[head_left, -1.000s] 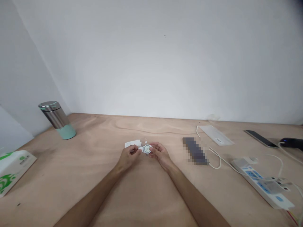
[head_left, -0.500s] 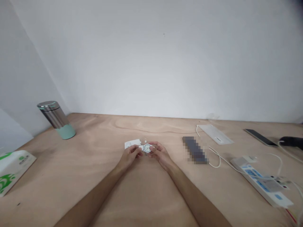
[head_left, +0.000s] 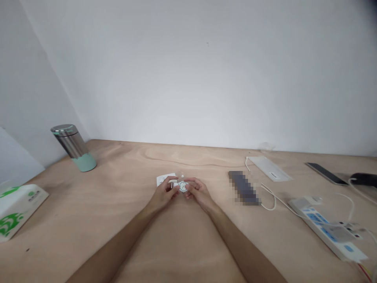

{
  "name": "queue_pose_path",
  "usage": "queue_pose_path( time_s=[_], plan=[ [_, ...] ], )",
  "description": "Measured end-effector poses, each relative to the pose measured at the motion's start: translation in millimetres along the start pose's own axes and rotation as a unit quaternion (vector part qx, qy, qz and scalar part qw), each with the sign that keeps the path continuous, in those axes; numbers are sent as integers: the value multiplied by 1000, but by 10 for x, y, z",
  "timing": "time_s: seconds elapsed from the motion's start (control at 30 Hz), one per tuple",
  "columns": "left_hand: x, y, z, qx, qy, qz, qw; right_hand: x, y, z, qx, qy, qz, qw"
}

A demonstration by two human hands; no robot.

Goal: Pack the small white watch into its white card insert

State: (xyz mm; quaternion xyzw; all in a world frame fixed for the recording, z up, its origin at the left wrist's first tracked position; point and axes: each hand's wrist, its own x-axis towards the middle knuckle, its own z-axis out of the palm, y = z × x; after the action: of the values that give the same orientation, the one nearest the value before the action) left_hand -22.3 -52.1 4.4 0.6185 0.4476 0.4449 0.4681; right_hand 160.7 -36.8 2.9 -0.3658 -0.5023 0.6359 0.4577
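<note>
A white wristwatch (head_left: 183, 186) with a round dial is held between my two hands, low over the middle of the table. My left hand (head_left: 164, 193) grips its strap side, thumb and fingers closed. On the other side, my right hand (head_left: 199, 192) pinches the watch near its case, the thumb at the dial's edge. Much of the strap is hidden by my fingers. A white paper card (head_left: 166, 178) lies just behind my left hand, partly covered by it. Beside the card is a small clear item with a white dot (head_left: 182, 175), too small to name.
A steel and mint flask (head_left: 75, 149) stands at the left, behind a tissue pack (head_left: 23, 208). To the right lie a pixelated dark object (head_left: 245, 188), a clear pouch (head_left: 269, 169), a phone (head_left: 326, 173) and a power strip (head_left: 326, 230) with white cables. A wall (head_left: 188, 78) rises behind the wooden table.
My left fingers have shifted on the strap, the index finger now raised higher. The watch strap shows less than before. The whole view has moved slightly.
</note>
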Motion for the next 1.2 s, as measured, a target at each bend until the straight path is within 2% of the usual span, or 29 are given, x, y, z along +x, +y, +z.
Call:
queue_pose_path(
  time_s=[0.2, 0.37, 0.5, 0.67, 0.87, 1.07, 1.2],
  plan=[
    [-41, 117, 15, 27, -7, 32, 999, 13, -5, 13, -16, 11, 1, 1000],
    [-51, 108, 62, 13, -1, 36, 999, 23, -2, 17, -16, 21, 1, 1000],
    [-57, 84, 83, 88, 58, 35, 994, -5, -32, 17, 6, -4, 13, 1000],
    [-64, 96, 50, 169, 41, 58, 983, 3, -20, 17, 3, 13, 6, 1000],
    [-47, 110, 14, 203, 68, 50, 975, 28, 18, 27, -11, 47, 15, 999],
    [-32, 98, -3, 242, 71, 62, 966, 29, 39, 15, -39, 45, -4, 998],
    [-23, 74, -5, 252, 68, 52, 964, 45, 55, 8, -33, 46, 10, 998]
  ],
)
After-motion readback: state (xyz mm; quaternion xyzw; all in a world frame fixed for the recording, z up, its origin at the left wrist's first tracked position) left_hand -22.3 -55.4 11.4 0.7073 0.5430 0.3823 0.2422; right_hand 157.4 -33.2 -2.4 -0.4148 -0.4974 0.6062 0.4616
